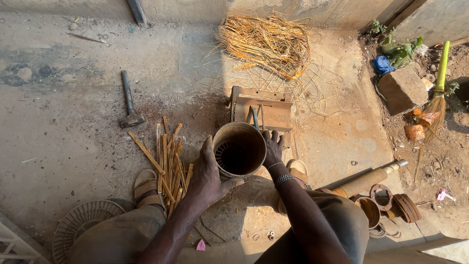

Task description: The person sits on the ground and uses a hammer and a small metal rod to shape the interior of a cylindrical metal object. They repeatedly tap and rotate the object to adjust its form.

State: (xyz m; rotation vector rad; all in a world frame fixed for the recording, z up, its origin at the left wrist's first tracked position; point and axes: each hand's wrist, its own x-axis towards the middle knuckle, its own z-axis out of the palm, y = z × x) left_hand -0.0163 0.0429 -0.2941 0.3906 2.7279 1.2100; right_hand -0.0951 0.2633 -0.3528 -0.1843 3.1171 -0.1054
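— Sitting on the concrete floor (pixel 73 112) between the sandalled feet, the rusty open-topped metal cylinder with a slotted grate inside (pixel 239 149) is the landmark. How will it handle?

— Stiff and fairly heavy, I judge; rough, not slippery. Best taken by the rim, both sides.

— And the hands?

— Left hand (pixel 207 178) presses its left wall, fingers curled round it; right hand (pixel 272 146) grips the right rim.

— Nearby?

— Behind the cylinder, a small wooden stool (pixel 266 110); left of it, split wooden sticks (pixel 168 161), then a steel hammer (pixel 129 102).
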